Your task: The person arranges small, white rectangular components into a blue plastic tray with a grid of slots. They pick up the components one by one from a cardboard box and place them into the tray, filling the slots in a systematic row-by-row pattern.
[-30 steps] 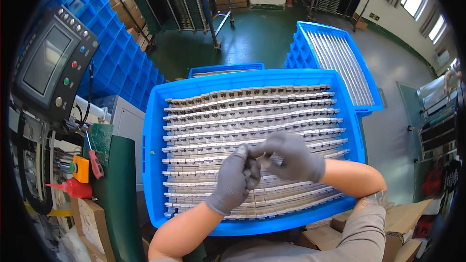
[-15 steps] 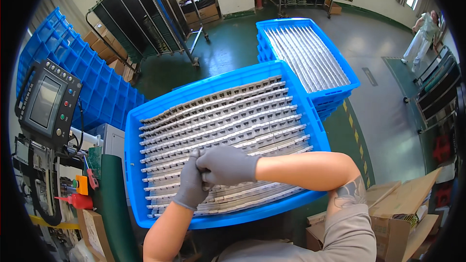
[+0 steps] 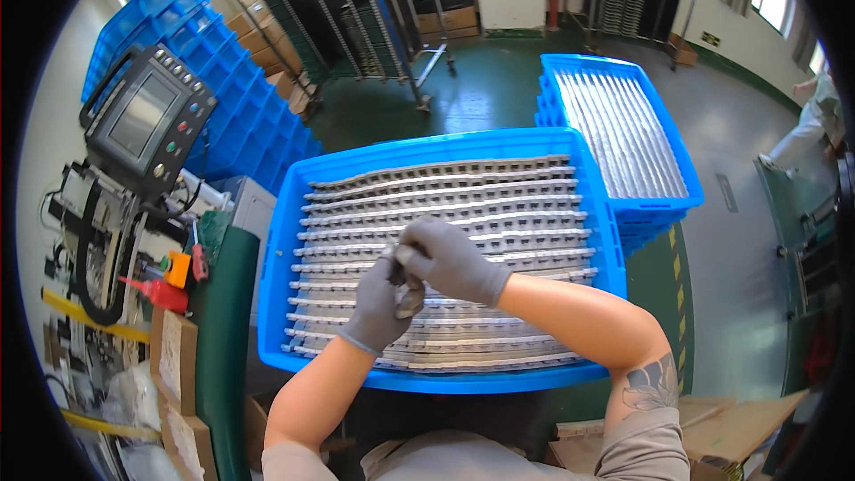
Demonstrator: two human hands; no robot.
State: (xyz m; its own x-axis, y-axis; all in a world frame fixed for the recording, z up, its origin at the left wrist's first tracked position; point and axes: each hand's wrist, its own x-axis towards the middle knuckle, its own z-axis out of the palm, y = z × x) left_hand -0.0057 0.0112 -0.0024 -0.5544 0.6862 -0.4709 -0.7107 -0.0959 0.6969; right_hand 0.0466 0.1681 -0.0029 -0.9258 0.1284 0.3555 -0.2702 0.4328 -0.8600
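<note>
The metal parts are pale silver-grey and stand packed in long rows, running from left to right. Bright narrow edges separate the rows, and small dark spots repeat along them, plainest toward the far side; the near rows look paler and plainer. The row ends are slightly uneven. The parts sit in a large, open blue plastic bin, inside its raised rim, with its long side across. A stretch in the middle is hidden.
</note>
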